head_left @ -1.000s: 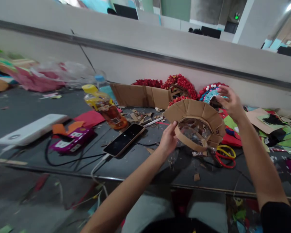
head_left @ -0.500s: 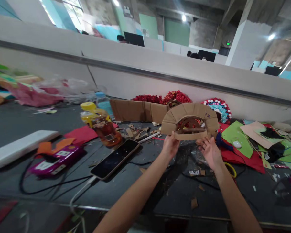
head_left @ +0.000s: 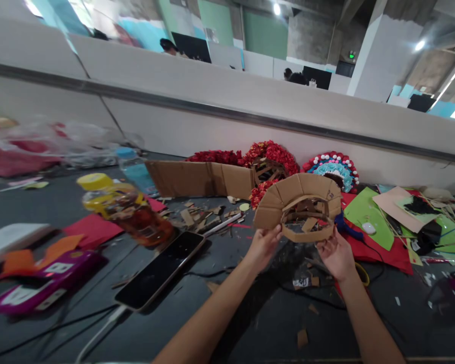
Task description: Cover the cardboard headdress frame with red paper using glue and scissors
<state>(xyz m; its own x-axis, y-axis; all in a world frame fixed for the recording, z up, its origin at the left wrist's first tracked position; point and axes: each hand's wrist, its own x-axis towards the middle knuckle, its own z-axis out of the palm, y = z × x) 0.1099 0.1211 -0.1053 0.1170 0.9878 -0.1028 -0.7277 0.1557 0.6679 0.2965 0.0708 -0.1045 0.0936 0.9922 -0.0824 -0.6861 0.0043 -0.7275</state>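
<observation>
A brown cardboard headdress frame [head_left: 278,200], a fan-shaped arch joined to a ring band, is held above the dark table in front of me. My left hand [head_left: 266,245] pinches its lower left corner between thumb and fingers. At the lower right of the band, my right hand [head_left: 335,253] grips the edge, its fingers partly curled beneath. Through the ring opening show cardboard scraps on the table. Just right of the frame lies a blue-handled tool [head_left: 348,227], partly hidden behind it.
A phone [head_left: 161,270] on a cable, a yellow-capped bottle [head_left: 125,207] and a purple box [head_left: 47,283] lie left. Behind stand a folded cardboard strip [head_left: 200,179], red ruffled decorations [head_left: 271,154] and a blue-and-red one [head_left: 335,169]. Green sheets [head_left: 371,215] lie right.
The cardboard frame has tilted, so its ring opening shows wider, and it sits slightly lower. Both hands still hold it. The camera view has turned, shifting the left-side objects leftward.
</observation>
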